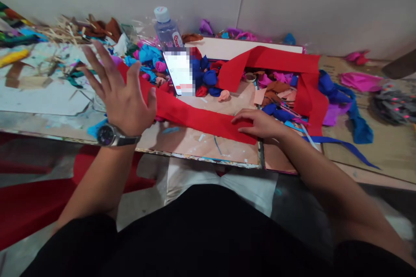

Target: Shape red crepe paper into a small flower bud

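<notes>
A long strip of red crepe paper point(195, 115) lies slantwise over the board in front of me. My left hand point(126, 91), with a watch point(110, 135) on its wrist, is raised with fingers spread at the strip's left part; whether it touches the paper I cannot tell. At the strip's right end, my right hand point(256, 123) rests its fingertips on the paper, fingers loosely bent and gripping nothing. Another red crepe paper strip point(279, 58) runs folded behind, its end hanging down on the right. Between them stands a phone point(178, 73) with a lit screen.
Behind the phone is a plastic bottle point(169, 30) with a white cap. Blue crumpled paper point(208, 75) and other coloured scraps are heaped around. A blue strip point(344, 145) lies on cardboard point(341, 156) at right. Red material point(42, 201) hangs below the table edge at left.
</notes>
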### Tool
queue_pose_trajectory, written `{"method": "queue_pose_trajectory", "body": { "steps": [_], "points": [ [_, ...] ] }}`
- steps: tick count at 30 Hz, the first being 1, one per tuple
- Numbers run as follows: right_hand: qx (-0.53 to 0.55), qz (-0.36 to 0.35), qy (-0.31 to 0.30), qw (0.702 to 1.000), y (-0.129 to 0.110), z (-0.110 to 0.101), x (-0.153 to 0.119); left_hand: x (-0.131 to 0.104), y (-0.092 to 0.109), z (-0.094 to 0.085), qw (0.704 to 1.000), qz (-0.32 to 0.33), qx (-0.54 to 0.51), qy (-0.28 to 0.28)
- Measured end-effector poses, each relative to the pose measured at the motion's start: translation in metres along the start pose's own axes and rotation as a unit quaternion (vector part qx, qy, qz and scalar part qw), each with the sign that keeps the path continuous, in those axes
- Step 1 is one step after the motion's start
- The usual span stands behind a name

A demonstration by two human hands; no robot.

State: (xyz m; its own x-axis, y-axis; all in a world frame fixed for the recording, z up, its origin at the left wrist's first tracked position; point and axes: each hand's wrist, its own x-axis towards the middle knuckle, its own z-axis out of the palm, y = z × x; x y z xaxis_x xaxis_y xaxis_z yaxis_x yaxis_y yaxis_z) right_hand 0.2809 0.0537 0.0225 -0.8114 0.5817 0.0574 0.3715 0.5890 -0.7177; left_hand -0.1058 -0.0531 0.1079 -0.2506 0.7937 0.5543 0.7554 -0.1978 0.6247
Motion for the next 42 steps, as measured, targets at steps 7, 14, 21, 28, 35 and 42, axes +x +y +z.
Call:
{"method": "queue_pose_trajectory", "body": {
  "steps": [7, 14, 21, 28, 35, 42],
  "points": [
    [0.027, 0.007, 0.036, 0.999, 0.007, 0.007, 0.0, -0.03, 0.028, 0.056, 0.96, 0.249, 0.051, -0.114],
    [0.033, 0.006, 0.073, 0.997, 0.005, 0.014, -0.002, -0.065, 0.073, 0.119, 0.809, 0.51, 0.041, -0.289],
    [0.018, 0.024, 0.104, 0.994, -0.001, 0.017, -0.005, -0.091, 0.08, 0.155, 0.761, 0.545, -0.011, -0.352],
    [0.016, 0.029, 0.114, 0.993, 0.002, 0.018, -0.008, -0.093, 0.077, 0.144, 0.795, 0.501, -0.05, -0.339],
    [0.005, 0.014, 0.102, 0.995, -0.001, 0.017, -0.009, -0.087, 0.077, 0.14, 0.781, 0.499, -0.038, -0.374],
    [-0.011, -0.01, 0.126, 0.992, 0.006, 0.02, -0.009, -0.066, 0.07, 0.156, 0.741, 0.576, -0.054, -0.339]
  ]
}}
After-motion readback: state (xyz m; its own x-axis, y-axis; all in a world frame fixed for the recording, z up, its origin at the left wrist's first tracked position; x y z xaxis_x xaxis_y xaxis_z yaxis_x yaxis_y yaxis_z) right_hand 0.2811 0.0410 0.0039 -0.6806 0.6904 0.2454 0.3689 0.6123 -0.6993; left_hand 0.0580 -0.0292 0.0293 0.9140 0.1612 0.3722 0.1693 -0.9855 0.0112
